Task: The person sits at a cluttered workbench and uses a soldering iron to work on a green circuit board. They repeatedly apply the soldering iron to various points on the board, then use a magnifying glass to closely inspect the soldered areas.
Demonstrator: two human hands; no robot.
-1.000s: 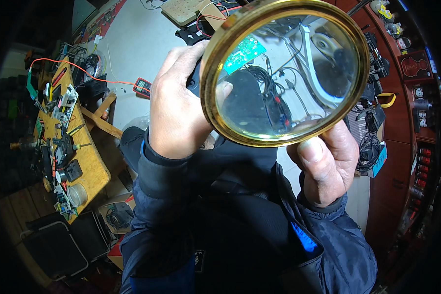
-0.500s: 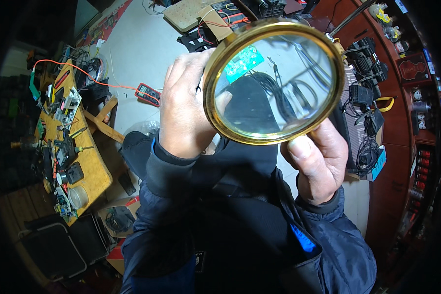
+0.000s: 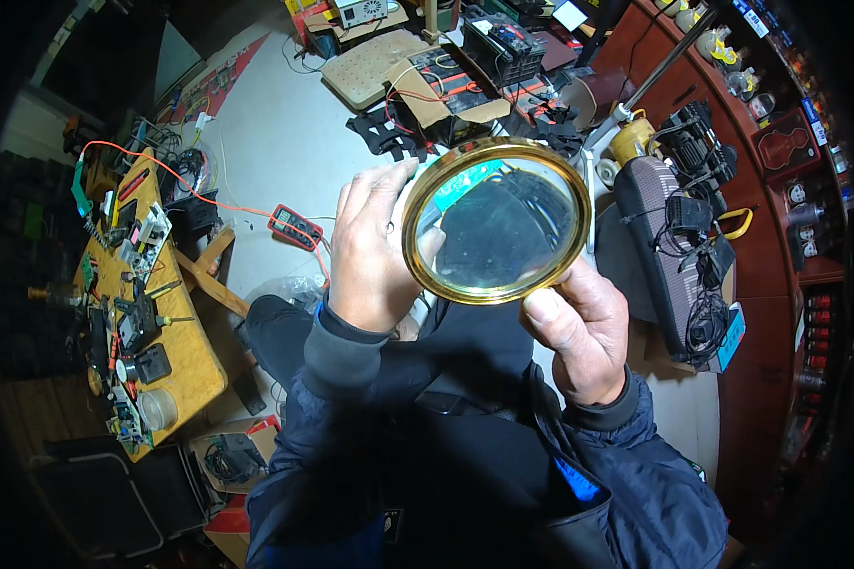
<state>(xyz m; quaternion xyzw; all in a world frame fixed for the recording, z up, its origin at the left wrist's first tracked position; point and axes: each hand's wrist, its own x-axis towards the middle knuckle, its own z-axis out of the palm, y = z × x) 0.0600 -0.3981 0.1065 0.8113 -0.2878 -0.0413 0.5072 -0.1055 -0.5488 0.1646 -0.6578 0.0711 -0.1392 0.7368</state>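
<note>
A magnifying glass with a round gold rim (image 3: 495, 294) hangs in front of me, and my right hand (image 3: 584, 327) grips it at its lower right. Through the lens a green circuit board (image 3: 467, 184) shows near the upper left of the rim. My left hand (image 3: 375, 251) is closed on the board's edge; its thumb shows through the glass, while part of the grip is hidden behind the rim. Dark cloth and blurred black cables also appear through the lens.
At left stands a yellow wooden bench (image 3: 194, 365) with boards and tools. A red multimeter (image 3: 295, 229) with an orange lead lies beyond my left hand. An open cardboard box (image 3: 498, 112) stands ahead. At right are a long grey striped case (image 3: 650, 228), cables and red cabinets (image 3: 764, 346).
The magnifying glass and my right hand have moved down and left, farther from the camera. The view has shifted, showing more of the far floor. Both hands keep their hold.
</note>
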